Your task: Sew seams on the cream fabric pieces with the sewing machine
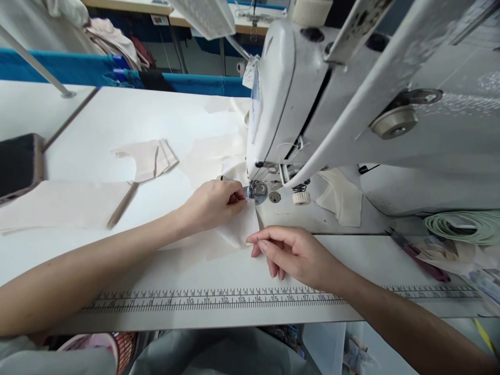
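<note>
A pale cream fabric piece [238, 229] lies flat at the presser foot [258, 190] of the sewing machine [312, 104]. The left hand [213, 204] pinches its top edge; the right hand [292, 252], fingers curled, pinches its lower corner. Cut pieces [148, 159] lie beyond.

A printed ruler [219, 300] is seen along the counter [117, 109] edge; scissors [420, 256] and coiled green tape [464, 226] are seen at right.

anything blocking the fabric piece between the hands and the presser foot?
Nothing visible. The cream fabric piece lies flat up to the presser foot; the left hand presses it beside the foot, the right hand pinches its near edge.
</note>
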### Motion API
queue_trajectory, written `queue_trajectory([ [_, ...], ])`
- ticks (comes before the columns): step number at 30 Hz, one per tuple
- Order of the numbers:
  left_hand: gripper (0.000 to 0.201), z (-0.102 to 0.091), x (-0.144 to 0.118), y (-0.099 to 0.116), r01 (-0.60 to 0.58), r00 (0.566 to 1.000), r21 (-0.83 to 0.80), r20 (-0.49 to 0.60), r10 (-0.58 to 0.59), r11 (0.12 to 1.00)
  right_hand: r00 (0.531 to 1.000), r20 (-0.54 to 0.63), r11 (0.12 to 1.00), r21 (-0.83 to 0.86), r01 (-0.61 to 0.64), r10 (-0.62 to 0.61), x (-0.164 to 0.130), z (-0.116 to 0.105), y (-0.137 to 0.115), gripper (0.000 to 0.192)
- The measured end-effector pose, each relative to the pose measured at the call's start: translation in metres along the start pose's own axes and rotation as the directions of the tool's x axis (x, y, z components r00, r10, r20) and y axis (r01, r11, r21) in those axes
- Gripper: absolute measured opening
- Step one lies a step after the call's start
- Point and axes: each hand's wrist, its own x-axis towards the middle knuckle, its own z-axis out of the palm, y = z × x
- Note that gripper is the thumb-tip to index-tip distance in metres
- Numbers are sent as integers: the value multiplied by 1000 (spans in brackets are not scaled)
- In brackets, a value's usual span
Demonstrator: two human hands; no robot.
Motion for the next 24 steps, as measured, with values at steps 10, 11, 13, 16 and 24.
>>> queue_trajectory([
  [10,16,2,2,0,28,1000,44,-8,-28,999,1000,0,1000,-9,-12,12,0,-1,-3,30],
  [11,17,2,2,0,31,999,51,-10,-31,998,1000,-5,1000,-7,-17,17,0,-1,-4,30],
  [13,18,2,2,1,43,999,69,-10,-43,997,1000,-13,1000,-6,-24,24,-1,-1,-5,30],
  [16,19,2,2,3,59,998,84,-4,-58,995,999,-17,999,-11,-32,31,0,-1,-7,29],
  [24,20,2,2,5,84,996,88,17,-86,993,998,-19,995,-83,-64,62,0,-2,-10,28],
])
